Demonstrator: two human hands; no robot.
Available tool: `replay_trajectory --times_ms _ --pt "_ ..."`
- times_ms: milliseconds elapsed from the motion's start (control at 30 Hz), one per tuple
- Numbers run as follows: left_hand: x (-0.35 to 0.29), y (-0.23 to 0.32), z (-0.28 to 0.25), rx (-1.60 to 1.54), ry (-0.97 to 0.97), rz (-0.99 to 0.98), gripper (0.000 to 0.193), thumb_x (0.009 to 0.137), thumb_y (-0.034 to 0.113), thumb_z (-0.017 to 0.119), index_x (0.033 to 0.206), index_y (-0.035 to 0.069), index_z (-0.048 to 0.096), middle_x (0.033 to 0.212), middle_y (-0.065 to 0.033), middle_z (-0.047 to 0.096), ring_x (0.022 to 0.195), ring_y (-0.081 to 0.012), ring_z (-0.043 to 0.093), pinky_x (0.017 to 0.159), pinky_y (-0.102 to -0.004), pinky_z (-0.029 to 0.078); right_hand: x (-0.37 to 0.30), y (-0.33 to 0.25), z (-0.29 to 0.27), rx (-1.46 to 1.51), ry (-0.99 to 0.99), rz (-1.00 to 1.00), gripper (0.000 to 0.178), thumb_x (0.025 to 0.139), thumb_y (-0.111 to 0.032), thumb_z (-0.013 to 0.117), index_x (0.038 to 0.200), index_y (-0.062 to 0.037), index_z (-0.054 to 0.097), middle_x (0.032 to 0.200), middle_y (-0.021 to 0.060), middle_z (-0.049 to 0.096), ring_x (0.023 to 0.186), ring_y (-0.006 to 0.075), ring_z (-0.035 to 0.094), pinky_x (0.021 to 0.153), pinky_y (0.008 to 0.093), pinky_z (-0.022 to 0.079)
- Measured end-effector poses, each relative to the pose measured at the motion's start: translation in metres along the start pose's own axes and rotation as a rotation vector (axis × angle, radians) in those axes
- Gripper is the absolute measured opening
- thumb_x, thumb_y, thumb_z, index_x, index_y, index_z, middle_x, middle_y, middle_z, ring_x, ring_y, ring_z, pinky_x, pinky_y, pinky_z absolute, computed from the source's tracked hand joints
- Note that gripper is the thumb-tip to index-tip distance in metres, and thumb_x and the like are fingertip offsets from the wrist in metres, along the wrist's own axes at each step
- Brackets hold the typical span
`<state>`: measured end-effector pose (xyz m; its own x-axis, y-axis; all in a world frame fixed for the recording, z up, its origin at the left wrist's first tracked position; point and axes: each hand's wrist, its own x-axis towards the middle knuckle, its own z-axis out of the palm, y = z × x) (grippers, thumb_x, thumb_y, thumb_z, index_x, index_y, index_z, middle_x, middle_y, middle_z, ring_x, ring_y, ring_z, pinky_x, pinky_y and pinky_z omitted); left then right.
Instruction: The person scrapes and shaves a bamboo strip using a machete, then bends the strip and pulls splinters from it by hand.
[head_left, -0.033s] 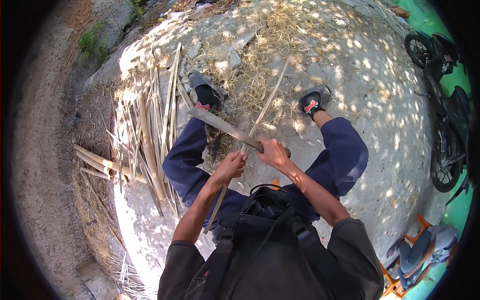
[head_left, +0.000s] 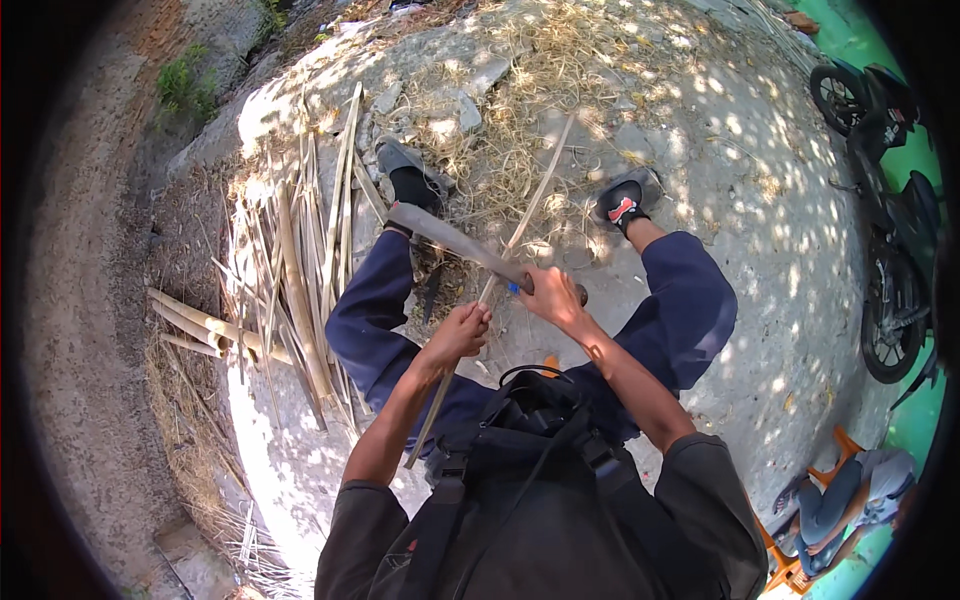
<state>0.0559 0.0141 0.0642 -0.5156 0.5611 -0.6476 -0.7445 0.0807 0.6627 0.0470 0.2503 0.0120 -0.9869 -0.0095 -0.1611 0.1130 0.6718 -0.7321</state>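
My left hand (head_left: 456,336) is closed around a long, thin bamboo strip (head_left: 541,190). The strip slants from beside my left thigh up toward the ground between my feet. In my right hand (head_left: 551,297) is the handle of a machete, fingers wrapped round it. Its broad, dull blade (head_left: 450,237) points left and crosses the strip just beyond my left hand; whether the edge bites into the strip cannot be made out. A small blue patch shows by the right fingers.
Split bamboo strips (head_left: 335,220) lie in a pile left of my left leg, near thicker bamboo poles (head_left: 215,328). Dry shavings (head_left: 560,60) litter the ground ahead. Motorbikes (head_left: 890,290) stand at the right, and a seated person (head_left: 850,500) is at the lower right.
The machete and my right hand have shifted slightly right, the blade tip a little up. The strip's far end has moved slightly left. My left hand keeps its grip.
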Motion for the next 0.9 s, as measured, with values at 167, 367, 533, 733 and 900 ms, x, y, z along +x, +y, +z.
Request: replay_trajectory --times_ms 167,367,533,733,900 --pt "-0.008 0.010 0.002 0.034 0.043 -0.027 0.027 0.115 0.032 0.040 0.096 0.015 0.049 0.066 0.0118 0.029 0.047 -0.0002 0.024 0.041 -0.0214 0.019 0.000 0.009 0.012 -0.007 -0.009 0.057 0.029 0.084 -0.022 0.075 0.106 -0.0043 0.070 0.086 0.0243 0.073 0.087 0.0449 0.072 0.077 0.0513 0.059" --pt "-0.011 0.005 -0.017 -0.071 -0.047 -0.130 0.025 0.114 0.029 0.043 0.104 0.009 0.053 0.069 0.0091 0.035 0.049 -0.0015 0.028 0.043 -0.0215 0.023 -0.015 0.001 0.002 0.058 -0.025 0.049 0.032 0.084 -0.025 0.074 0.102 -0.0001 0.070 0.083 0.0250 0.072 0.081 0.0450 0.072 0.074 0.0493 0.058" --pt "-0.012 0.007 0.008 0.005 0.016 -0.216 0.029 0.114 0.028 0.041 0.123 0.004 0.056 0.075 0.0049 0.041 0.051 -0.0031 0.031 0.040 -0.0206 0.024 -0.011 0.039 0.015 0.113 -0.133 0.020 0.038 0.083 -0.029 0.074 0.101 0.0039 0.069 0.078 0.0237 0.070 0.070 0.0396 0.071 0.070 0.0463 0.056" --pt "-0.012 -0.021 -0.012 -0.012 -0.059 -0.280 0.033 0.115 0.028 0.039 0.126 0.002 0.056 0.075 0.0043 0.042 0.052 -0.0035 0.031 0.040 -0.0203 0.023 -0.013 0.050 0.019 0.774 -0.427 0.489 0.026 0.089 -0.022 0.072 0.076 -0.0025 0.060 0.063 0.0055 0.058 0.050 0.0150 0.054 0.048 0.0345 0.045" --pt "-0.006 -0.032 -0.012 -0.010 -0.025 -0.305 0.037 0.116 0.031 0.035 0.122 0.002 0.056 0.068 0.0070 0.035 0.049 -0.0035 0.025 0.039 -0.0213 0.019 -0.018 0.058 0.025 0.657 -0.441 0.348 0.021 0.086 -0.019 0.074 0.083 -0.0032 0.060 0.065 0.0042 0.056 0.051 0.0163 0.052 0.049 0.0330 0.044"
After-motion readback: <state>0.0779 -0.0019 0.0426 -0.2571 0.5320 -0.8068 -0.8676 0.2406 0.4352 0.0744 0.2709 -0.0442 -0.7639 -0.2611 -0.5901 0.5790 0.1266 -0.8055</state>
